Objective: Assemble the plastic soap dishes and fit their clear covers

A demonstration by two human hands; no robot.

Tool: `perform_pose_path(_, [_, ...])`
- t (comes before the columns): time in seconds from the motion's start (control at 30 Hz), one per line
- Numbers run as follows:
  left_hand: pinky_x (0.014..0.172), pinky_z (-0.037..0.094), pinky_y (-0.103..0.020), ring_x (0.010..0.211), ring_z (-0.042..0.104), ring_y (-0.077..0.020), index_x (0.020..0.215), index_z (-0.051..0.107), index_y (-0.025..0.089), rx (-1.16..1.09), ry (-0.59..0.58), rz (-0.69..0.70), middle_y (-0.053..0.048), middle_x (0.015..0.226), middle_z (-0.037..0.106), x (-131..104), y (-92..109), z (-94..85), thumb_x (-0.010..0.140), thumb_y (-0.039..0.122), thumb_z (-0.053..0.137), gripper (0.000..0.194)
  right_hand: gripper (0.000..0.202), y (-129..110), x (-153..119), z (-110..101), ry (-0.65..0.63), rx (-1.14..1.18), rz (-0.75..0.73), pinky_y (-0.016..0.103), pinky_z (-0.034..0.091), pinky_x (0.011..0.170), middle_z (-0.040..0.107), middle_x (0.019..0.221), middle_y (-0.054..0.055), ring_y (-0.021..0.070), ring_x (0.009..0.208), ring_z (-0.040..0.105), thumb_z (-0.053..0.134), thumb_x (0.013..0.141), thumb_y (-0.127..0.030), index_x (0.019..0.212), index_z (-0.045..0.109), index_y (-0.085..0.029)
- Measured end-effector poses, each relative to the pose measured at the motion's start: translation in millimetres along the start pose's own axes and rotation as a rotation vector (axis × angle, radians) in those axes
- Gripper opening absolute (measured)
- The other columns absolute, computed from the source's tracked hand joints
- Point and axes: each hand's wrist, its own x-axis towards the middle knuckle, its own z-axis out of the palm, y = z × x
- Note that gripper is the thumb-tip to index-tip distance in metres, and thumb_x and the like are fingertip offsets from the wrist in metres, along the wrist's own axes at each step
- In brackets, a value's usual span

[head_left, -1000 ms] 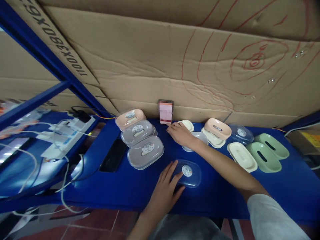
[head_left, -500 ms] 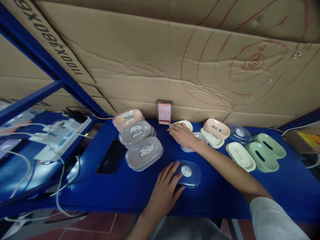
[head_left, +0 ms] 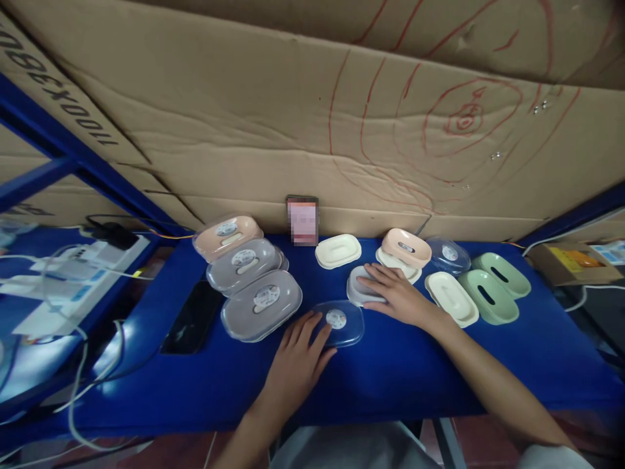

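Observation:
My left hand (head_left: pixel 301 355) lies with its fingers spread at the left edge of a clear plastic lid (head_left: pixel 349 331) bearing a round sticker. Its fingertips touch the lid near the sticker. Over a grey soap dish (head_left: pixel 358 286) behind that lid, my right hand (head_left: pixel 401 294) rests with stretched fingers, covering the dish's right part. Behind this dish a cream oval tray (head_left: pixel 338 251) lies flat. To the right are a peach soap dish (head_left: pixel 407 246) on a cream tray, another cream tray (head_left: pixel 452 299), and two green soap dishes (head_left: pixel 493 306) side by side.
Lidded grey and peach soap dishes (head_left: pixel 261 306) overlap in a row at left, beside a black phone (head_left: pixel 188 319). Another phone (head_left: pixel 303 221) leans on the cardboard wall (head_left: pixel 219 117). Another clear lid (head_left: pixel 446 255) lies back right. White power strips (head_left: pixel 83 293) and cables occupy the far left.
My right hand has moved from below the leaning phone, back toward me and right, onto the grey soap dish. My left hand stays at the clear lid. The view has shifted right.

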Motion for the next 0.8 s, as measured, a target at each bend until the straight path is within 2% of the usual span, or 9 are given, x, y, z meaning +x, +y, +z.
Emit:
perform_pose_path(0.1, [0.111, 0.056, -0.052, 0.141, 0.06, -0.0341, 0.146, 0.061, 0.023, 0.006, 0.033, -0.005, -0.015, 0.153, 0.06, -3.8, 9.7, -14.4, 0.104, 0.029, 0.063, 0.042, 0.045, 1.5, 6.0, -4.0, 0.053, 0.089, -0.045, 0.051, 0.05, 0.118, 0.068, 0.149, 0.012, 0.0296, 0.141, 0.063, 0.058, 0.109, -0.044, 0.151, 0.063, -0.026])
perform_pose_path(0.2, [0.12, 0.048, -0.058, 0.148, 0.053, -0.036, 0.154, 0.055, 0.031, 0.135, 0.173, -0.108, -0.013, 0.162, 0.052, -13.2, 7.1, -35.4, 0.101, 0.025, 0.069, 0.055, 0.043, 0.5, 7.5, -2.8, 0.124, 0.095, -0.048, 0.047, 0.055, 0.111, 0.074, 0.139, 0.011, 0.0286, 0.13, 0.07, 0.058, 0.109, -0.044, 0.147, 0.067, -0.025])
perform_pose_path(0.3, [0.123, 0.037, -0.072, 0.156, 0.041, -0.0455, 0.159, 0.048, 0.033, 0.24, 0.278, -0.305, -0.016, 0.171, 0.04, -17.6, -16.2, -54.5, 0.097, 0.03, 0.076, 0.068, 0.041, -0.8, 6.9, -0.6, 0.17, 0.076, -0.021, 0.045, 0.058, 0.104, 0.077, 0.135, 0.009, 0.028, 0.122, 0.073, 0.058, 0.11, -0.043, 0.145, 0.067, -0.026])
perform_pose_path(0.37, [0.12, 0.04, -0.074, 0.157, 0.037, -0.0495, 0.161, 0.046, 0.03, 0.21, 0.269, -0.387, -0.018, 0.172, 0.037, -16.6, -37.7, -62.4, 0.097, 0.038, 0.076, 0.071, 0.04, -2.4, 6.5, -0.3, 0.193, 0.031, 0.009, 0.047, 0.057, 0.103, 0.077, 0.135, 0.01, 0.0287, 0.12, 0.074, 0.056, 0.11, -0.039, 0.147, 0.066, -0.025])
perform_pose_path(0.4, [0.118, 0.045, -0.071, 0.154, 0.043, -0.0482, 0.16, 0.047, 0.03, 0.17, 0.261, -0.402, -0.018, 0.171, 0.04, -15.4, -47.3, -64.6, 0.097, 0.041, 0.075, 0.069, 0.041, -4.1, 6.2, -0.5, 0.206, -0.002, 0.021, 0.049, 0.055, 0.105, 0.075, 0.138, 0.011, 0.0298, 0.122, 0.073, 0.055, 0.111, -0.035, 0.149, 0.064, -0.024])
perform_pose_path(0.47, [0.114, 0.053, -0.062, 0.145, 0.056, -0.0429, 0.156, 0.052, 0.03, 0.096, 0.259, -0.414, -0.016, 0.166, 0.047, -12.3, -59.5, -65.4, 0.098, 0.045, 0.073, 0.063, 0.043, -10.6, 4.9, -1.1, 0.231, -0.049, 0.017, 0.053, 0.049, 0.112, 0.069, 0.148, 0.014, 0.0316, 0.134, 0.066, 0.05, 0.111, -0.025, 0.153, 0.06, -0.022])
perform_pose_path(0.53, [0.113, 0.056, -0.057, 0.139, 0.061, -0.0386, 0.153, 0.055, 0.031, 0.044, 0.281, -0.406, -0.014, 0.164, 0.051, -8.2, -60.0, -62.5, 0.098, 0.046, 0.073, 0.059, 0.045, -21.2, 2.4, -0.8, 0.218, -0.037, -0.037, 0.054, 0.045, 0.119, 0.061, 0.157, 0.014, 0.0304, 0.146, 0.057, 0.046, 0.111, -0.021, 0.155, 0.057, -0.021])
perform_pose_path(0.7, [0.112, 0.055, -0.058, 0.141, 0.059, -0.0384, 0.152, 0.055, 0.03, -0.019, 0.277, -0.282, -0.014, 0.162, 0.052, 11.3, -31.7, -47.6, 0.099, 0.041, 0.074, 0.057, 0.059, -44.7, -6.6, 3.3, 0.01, 0.088, -0.151, 0.061, 0.035, 0.129, 0.058, 0.159, 0.015, 0.0319, 0.152, 0.05, 0.057, 0.109, -0.051, 0.159, 0.051, -0.023])
perform_pose_path(0.8, [0.113, 0.054, -0.058, 0.143, 0.057, -0.0381, 0.154, 0.053, 0.029, -0.068, 0.213, -0.208, -0.015, 0.163, 0.051, 30.6, -21.6, -38.1, 0.102, 0.041, 0.069, 0.056, 0.053, -44.5, -12.6, 3.0, -0.014, 0.161, -0.126, 0.057, 0.04, 0.128, 0.062, 0.155, 0.012, 0.0286, 0.148, 0.055, 0.056, 0.11, -0.048, 0.157, 0.053, -0.025])
